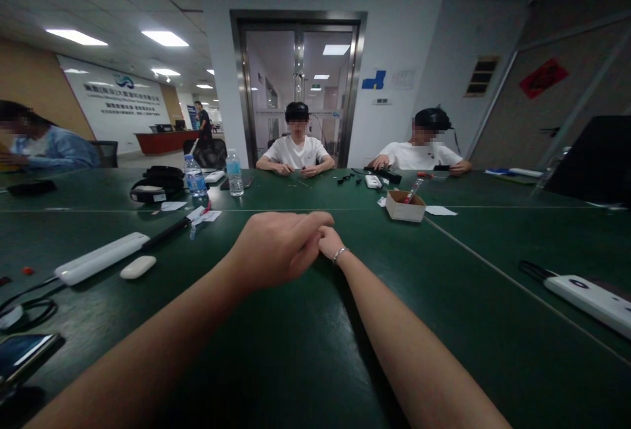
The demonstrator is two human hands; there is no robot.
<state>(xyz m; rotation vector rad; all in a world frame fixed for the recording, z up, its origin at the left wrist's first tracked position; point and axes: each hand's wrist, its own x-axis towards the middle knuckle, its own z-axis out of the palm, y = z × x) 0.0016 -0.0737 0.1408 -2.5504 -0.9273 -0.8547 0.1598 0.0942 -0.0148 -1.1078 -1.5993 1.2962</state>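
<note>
On the dark green table (444, 297), your left hand (276, 248) folds over your right hand (329, 242) at twelve o'clock, hiding whatever they pinch; a thin silver bracelet (339, 255) circles that wrist

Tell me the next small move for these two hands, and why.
Probably draw the left hand back off the right hand. The two are pressed together above the green table, and the left covers most of the right, so whether anything is pinched between them cannot be seen.
</note>
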